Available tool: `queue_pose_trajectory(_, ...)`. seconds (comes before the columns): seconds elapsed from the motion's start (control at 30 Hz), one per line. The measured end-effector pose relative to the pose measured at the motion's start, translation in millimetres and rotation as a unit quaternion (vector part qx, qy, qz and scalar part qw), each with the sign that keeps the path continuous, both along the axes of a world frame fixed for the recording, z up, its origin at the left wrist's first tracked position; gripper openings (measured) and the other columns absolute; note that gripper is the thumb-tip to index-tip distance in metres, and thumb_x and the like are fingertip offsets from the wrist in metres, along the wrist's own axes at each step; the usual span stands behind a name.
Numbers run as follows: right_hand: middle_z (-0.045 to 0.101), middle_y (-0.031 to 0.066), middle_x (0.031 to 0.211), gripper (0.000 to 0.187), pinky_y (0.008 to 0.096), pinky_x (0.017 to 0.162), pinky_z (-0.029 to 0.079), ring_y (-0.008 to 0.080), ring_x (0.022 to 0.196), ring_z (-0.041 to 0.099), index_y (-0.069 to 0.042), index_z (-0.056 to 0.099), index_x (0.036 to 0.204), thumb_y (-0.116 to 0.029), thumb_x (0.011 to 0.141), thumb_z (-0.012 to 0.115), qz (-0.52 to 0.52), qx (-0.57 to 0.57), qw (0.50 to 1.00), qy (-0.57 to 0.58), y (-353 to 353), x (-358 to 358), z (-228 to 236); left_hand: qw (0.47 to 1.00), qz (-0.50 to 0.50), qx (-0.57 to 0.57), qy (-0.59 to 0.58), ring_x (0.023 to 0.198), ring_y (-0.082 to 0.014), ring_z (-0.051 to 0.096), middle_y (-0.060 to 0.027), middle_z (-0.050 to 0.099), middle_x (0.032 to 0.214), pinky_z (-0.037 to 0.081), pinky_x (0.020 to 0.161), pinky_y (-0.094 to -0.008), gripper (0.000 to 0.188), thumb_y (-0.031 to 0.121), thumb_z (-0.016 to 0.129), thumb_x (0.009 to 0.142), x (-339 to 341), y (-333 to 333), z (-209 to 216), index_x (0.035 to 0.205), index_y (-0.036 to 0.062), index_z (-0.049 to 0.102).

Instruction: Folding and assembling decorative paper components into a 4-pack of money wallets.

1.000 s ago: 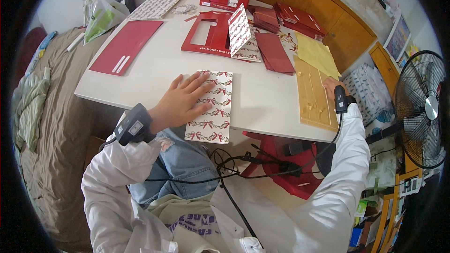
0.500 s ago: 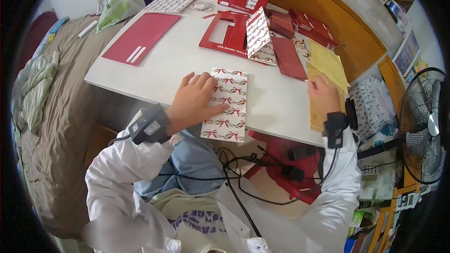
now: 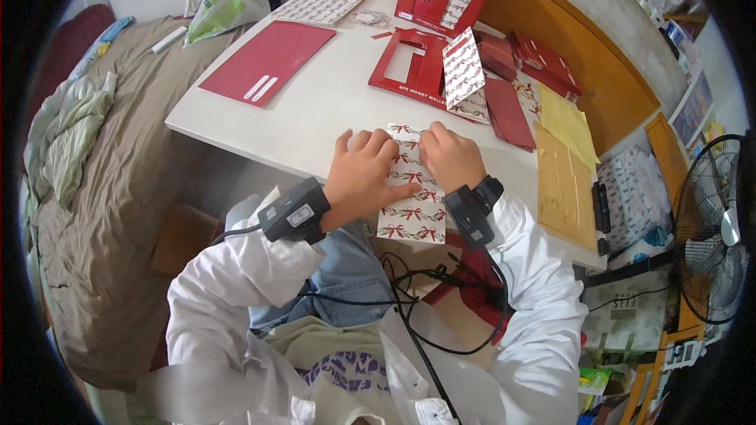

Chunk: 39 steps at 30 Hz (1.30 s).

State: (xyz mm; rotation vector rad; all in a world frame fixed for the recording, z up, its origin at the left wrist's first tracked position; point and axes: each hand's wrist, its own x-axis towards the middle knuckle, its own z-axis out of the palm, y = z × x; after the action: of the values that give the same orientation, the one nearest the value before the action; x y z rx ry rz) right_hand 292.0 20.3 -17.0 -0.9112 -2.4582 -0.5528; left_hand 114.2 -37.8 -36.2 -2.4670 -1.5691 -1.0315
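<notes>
A tall white money wallet (image 3: 413, 210), printed with red bows and green garlands, lies at the table's near edge, its lower end jutting out past it. My left hand (image 3: 364, 169) rests on its left side, fingers spread and thumb across the printed face. At the wallet's upper right edge is my right hand (image 3: 453, 156), fingers curled together against the paper. Whatever may be between those fingertips is hidden. Both wrists carry black strapped devices.
Beyond lie a red cut-out package (image 3: 409, 88), a standing patterned card (image 3: 463, 68), dark red wallets (image 3: 510, 114) and yellow sheets (image 3: 565, 197). A red panel (image 3: 268, 63) sits at left. A fan (image 3: 713, 228) stands right; black cables (image 3: 409, 299) hang below the table.
My right hand has moved left from the yellow sheets to the wallet's upper right edge. My left hand stays on the wallet. The whole view has shifted slightly.
</notes>
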Motion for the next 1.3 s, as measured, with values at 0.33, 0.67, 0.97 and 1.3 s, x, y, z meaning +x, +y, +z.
queue_pose_trajectory(0.33,0.05,0.0062,0.076,0.008,0.0318,0.054,0.052,0.0201,0.063,0.061,-0.008,0.053,0.075,-0.009,0.07,0.06,-0.01,0.032,0.998,-0.057,-0.5,-6.3,0.4,1.0,-0.002,0.005,0.004,0.101,-0.0268,0.05,-0.0076,0.052,0.1,0.032,0.097,-0.0541,0.057,0.052,0.07,0.068,-0.6,2.2,-0.6,0.096,0.0051,0.055)
queue_pose_trajectory(0.67,0.053,0.0065,0.079,0.006,0.0311,0.054,0.053,0.0198,0.065,0.063,-0.007,0.057,0.076,-0.009,0.071,0.061,-0.04,0.011,0.991,-0.127,-1.8,-13.5,7.1,1.0,-0.002,0.01,0.013,0.1,-0.0287,0.049,-0.0093,0.051,0.099,0.032,0.097,-0.0528,0.061,0.057,0.068,0.07,-0.9,2.4,-3.8,0.097,0.0035,0.055)
queue_pose_trajectory(0.97,0.055,0.0049,0.084,0.006,0.0347,0.06,0.053,0.0214,0.075,0.063,-0.007,0.061,0.078,-0.011,0.074,0.06,-0.017,-0.049,0.991,-0.122,-7.3,-4.6,11.9,1.0,-0.005,0.028,0.011,0.101,-0.0288,0.049,-0.0088,0.051,0.1,0.031,0.097,-0.0539,0.061,0.056,0.068,0.07,-1.7,4.3,-7.9,0.098,0.004,0.054)
queue_pose_trajectory(1.3,0.055,0.0107,0.083,0.01,0.0327,0.067,0.046,0.0244,0.074,0.057,-0.003,0.06,0.089,-0.008,0.081,0.057,0.013,-0.322,0.945,0.052,24.6,2.8,15.5,1.0,-0.012,0.015,0.002,0.102,-0.029,0.049,-0.0093,0.05,0.101,0.031,0.097,-0.055,0.058,0.053,0.069,0.071,0.4,3.0,-4.4,0.098,0.0046,0.054)
